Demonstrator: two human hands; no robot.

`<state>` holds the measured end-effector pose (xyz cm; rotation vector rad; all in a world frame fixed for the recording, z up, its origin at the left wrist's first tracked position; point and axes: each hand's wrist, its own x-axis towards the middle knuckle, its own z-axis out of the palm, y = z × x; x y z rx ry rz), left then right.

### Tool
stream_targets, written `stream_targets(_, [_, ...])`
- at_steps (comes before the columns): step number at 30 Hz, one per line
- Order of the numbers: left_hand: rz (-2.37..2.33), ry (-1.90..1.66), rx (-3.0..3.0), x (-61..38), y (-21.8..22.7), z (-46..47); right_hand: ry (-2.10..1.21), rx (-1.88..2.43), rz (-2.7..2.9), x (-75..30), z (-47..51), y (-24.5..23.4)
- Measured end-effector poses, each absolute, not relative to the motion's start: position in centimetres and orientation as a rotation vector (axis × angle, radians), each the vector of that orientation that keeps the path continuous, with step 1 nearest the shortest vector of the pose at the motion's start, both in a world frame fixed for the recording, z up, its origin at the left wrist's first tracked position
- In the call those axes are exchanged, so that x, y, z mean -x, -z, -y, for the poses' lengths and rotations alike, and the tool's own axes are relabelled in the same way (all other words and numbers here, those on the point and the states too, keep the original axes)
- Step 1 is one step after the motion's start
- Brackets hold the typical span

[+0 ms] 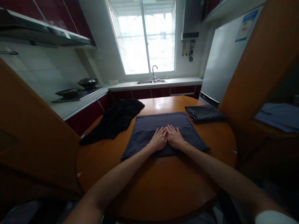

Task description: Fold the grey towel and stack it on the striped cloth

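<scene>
A dark grey-blue cloth (pixel 149 124), perhaps a folded garment, lies spread in a rough square on the round wooden table (pixel 163 183). My left hand (pixel 159 139) rests flat on the middle of it, fingers stretched forward. Close beside it, my right hand (pixel 175 137) also lies flat on the cloth, and the two hands touch or nearly touch at the index fingers. Neither hand grips anything. What lies under the palms is hidden.
On the table's left lies a crumpled black garment (pixel 116 116). At the right sits a folded black-and-white striped cloth (pixel 205 113). Beyond are a sink (pixel 144 82), a stove (pixel 79 93) with pans, and a fridge (pixel 219 62). Light-coloured cloth (pixel 280 116) lies at far right.
</scene>
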<state>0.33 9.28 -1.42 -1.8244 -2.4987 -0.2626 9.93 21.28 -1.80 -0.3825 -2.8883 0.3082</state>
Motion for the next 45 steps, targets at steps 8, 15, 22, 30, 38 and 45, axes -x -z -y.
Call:
stream_targets(8, [2.748, 0.236, 1.521, 3.8, 1.9, -5.6, -0.336, 0.615, 2.948, -12.1, -27.2, 2.6])
stream_targets(15, [2.855, 0.094, 1.312, 8.4, 1.9, -0.3, -0.289, 0.798, 2.903, -14.5, -31.0, 3.3])
stream_targets(22, [2.756, 0.118, 1.433, 6.9, 0.2, 3.2, -0.152, 0.713, 2.754, -16.3, -30.3, 2.5])
stream_targets(30, [2.568, 0.113, 2.001, 3.2, -1.9, 9.1, -0.386, -0.032, 2.932, -21.9, -26.3, 1.0])
stream_targets(38, [2.52, 0.181, 2.065, 4.7, -2.5, 12.1, -0.389, -0.075, 2.991, -25.9, -29.9, 1.4])
stream_targets(45, [2.431, 0.269, 2.08, 4.8, -2.2, 12.9, -0.342, -0.1, 2.833, -27.4, -32.3, 2.3])
